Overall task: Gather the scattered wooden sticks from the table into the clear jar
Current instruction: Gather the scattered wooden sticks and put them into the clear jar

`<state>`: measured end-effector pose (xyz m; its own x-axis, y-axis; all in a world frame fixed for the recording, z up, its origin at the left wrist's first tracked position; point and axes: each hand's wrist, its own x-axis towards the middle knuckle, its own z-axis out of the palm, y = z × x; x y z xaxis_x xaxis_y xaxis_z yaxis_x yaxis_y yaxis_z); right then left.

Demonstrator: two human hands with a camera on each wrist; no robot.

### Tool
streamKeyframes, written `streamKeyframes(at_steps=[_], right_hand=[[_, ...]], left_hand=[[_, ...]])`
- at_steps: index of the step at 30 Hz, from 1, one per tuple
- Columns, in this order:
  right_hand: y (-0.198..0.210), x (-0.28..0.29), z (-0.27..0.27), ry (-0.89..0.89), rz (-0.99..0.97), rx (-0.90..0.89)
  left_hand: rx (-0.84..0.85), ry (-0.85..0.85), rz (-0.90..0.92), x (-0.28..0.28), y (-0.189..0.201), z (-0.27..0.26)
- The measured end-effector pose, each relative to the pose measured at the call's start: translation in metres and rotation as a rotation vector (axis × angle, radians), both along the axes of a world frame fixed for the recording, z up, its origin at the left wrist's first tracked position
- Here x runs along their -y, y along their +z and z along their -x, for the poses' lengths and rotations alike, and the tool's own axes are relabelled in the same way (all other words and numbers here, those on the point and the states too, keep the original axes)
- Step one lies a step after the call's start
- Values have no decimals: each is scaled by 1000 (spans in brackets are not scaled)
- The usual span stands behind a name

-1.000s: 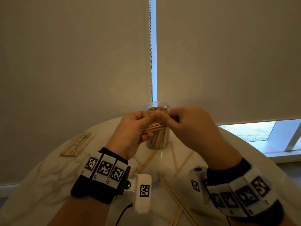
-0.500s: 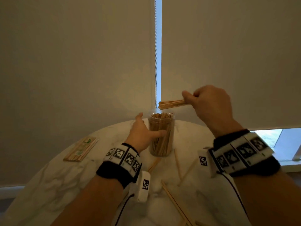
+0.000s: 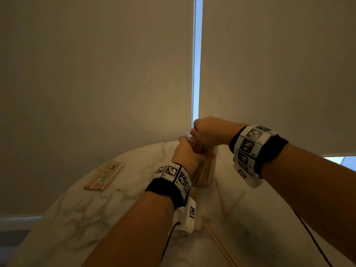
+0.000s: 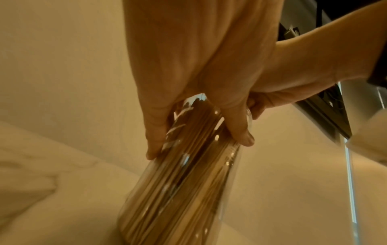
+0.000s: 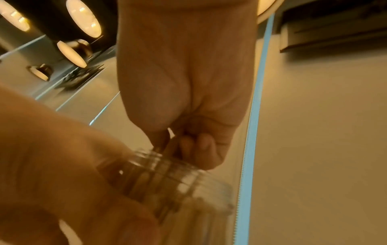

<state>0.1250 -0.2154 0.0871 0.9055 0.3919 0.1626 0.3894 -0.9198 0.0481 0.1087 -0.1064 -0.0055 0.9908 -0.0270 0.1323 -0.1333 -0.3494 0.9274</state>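
Note:
The clear jar [image 3: 204, 175], packed with wooden sticks, stands upright at the far middle of the marble table [image 3: 81, 218]. My left hand [image 3: 190, 153] grips its upper part, and in the left wrist view its fingers [image 4: 155, 132] curl round the jar [image 4: 182, 190]. My right hand [image 3: 202, 134] sits right on the jar's mouth, fingers curled downward. In the right wrist view the right hand [image 5: 178, 145] pinches a bundle of sticks [image 5: 171, 143] at the jar's threaded rim [image 5: 167, 169]. Most of the bundle is hidden by the hand.
Loose sticks lie on the table right of the jar [image 3: 219, 193] and near the front [image 3: 217, 243]. A wrapped pack of sticks [image 3: 104, 176] lies at the left. Roller blinds and a bead chain [image 3: 193, 74] hang just behind the table.
My right hand has come down from above the jar with the bundle onto its mouth. My left hand has closed round the jar's upper part.

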Motion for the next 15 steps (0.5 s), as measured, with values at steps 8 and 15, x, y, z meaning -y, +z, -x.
streamKeyframes(at_steps=[8, 15], right_hand=[[-8, 5, 8, -135, -78, -233], [-14, 60, 46, -158, -478, 140]], left_hand=[[14, 10, 10, -1, -2, 1], [32, 39, -213, -13, -1, 13]])
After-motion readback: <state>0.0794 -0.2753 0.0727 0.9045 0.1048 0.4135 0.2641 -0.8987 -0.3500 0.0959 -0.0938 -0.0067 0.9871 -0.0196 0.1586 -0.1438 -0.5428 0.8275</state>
